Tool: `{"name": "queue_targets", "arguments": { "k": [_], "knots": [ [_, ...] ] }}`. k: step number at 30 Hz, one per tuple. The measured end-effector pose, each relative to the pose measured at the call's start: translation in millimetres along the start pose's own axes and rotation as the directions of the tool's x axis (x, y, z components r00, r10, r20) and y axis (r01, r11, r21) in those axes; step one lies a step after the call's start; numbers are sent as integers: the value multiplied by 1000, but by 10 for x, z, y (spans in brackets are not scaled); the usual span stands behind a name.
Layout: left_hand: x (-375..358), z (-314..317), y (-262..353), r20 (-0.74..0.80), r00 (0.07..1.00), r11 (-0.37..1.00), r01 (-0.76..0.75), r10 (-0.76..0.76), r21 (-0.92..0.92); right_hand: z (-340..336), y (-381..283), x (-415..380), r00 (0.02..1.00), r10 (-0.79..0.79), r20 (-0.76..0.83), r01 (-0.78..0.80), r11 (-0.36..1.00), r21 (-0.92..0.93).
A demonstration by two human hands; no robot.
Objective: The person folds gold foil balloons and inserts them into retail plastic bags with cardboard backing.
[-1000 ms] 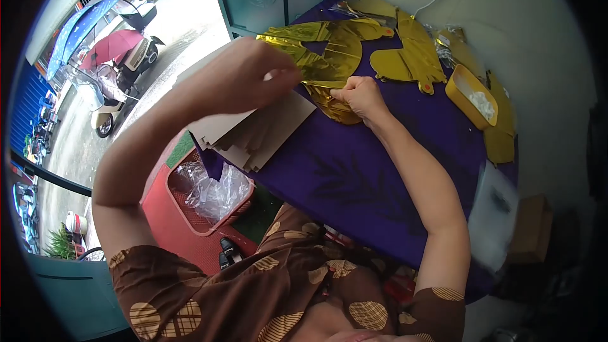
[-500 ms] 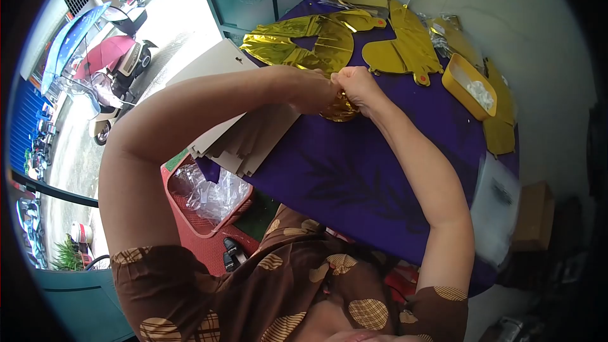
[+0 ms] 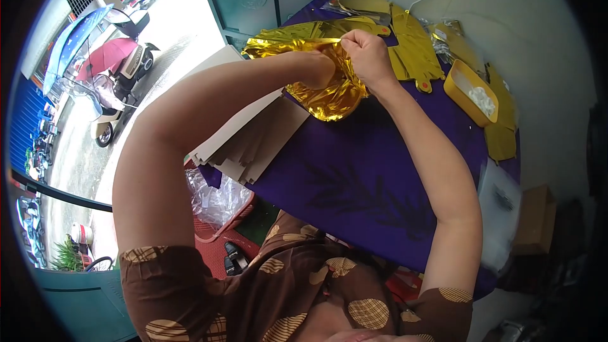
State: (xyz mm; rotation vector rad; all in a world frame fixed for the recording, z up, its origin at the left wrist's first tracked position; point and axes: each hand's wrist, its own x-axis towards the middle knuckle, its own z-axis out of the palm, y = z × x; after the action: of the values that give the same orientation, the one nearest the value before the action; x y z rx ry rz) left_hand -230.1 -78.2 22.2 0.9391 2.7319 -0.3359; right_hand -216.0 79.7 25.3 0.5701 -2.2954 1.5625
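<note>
A shiny gold foil piece [image 3: 335,104] hangs crumpled between my two hands above the purple-covered table [image 3: 354,158]. My right hand [image 3: 369,57] is closed, pinching the foil's upper right edge. On the left, my left hand [image 3: 316,69] lies against the foil, its fingers hidden by the foil and the hand itself. Flat gold foil pieces [image 3: 415,50] lie behind on the table, partly covered by the raised one.
Stacked grey-white boards [image 3: 253,142] lie at the table's left edge. A yellow tray [image 3: 472,92] holds something white on the right. Beyond are clear plastic sheets [image 3: 497,215] and a cardboard box [image 3: 535,218]. A red basket [image 3: 237,218] with clear plastic stands below.
The hands have moved apart, and my right hand has risen. More of the gold foil now shows spread between them, in place of a small bunch.
</note>
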Motion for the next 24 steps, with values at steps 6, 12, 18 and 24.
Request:
{"name": "queue_targets", "arguments": {
  "k": [6, 12, 18, 24],
  "knots": [
    [325, -39, -350, 17, 999, 995, 51, -50, -91, -220, -309, 205, 968, -164, -189, 188, 975, 117],
    [756, 33, -605, 272, 961, 986, 79, -38, -145, -405, -170, 268, 996, -85, 16, 85, 996, -23],
    [959, 216, -808, 521, 853, 978, 92, 19, -186, -1107, -364, 430, 932, -228, -283, 206, 973, -105],
    [1095, 357, -943, 631, 775, 974, 109, 41, -197, -2525, -1121, -80, 767, -333, -549, 241, 942, -234]
  ]
}}
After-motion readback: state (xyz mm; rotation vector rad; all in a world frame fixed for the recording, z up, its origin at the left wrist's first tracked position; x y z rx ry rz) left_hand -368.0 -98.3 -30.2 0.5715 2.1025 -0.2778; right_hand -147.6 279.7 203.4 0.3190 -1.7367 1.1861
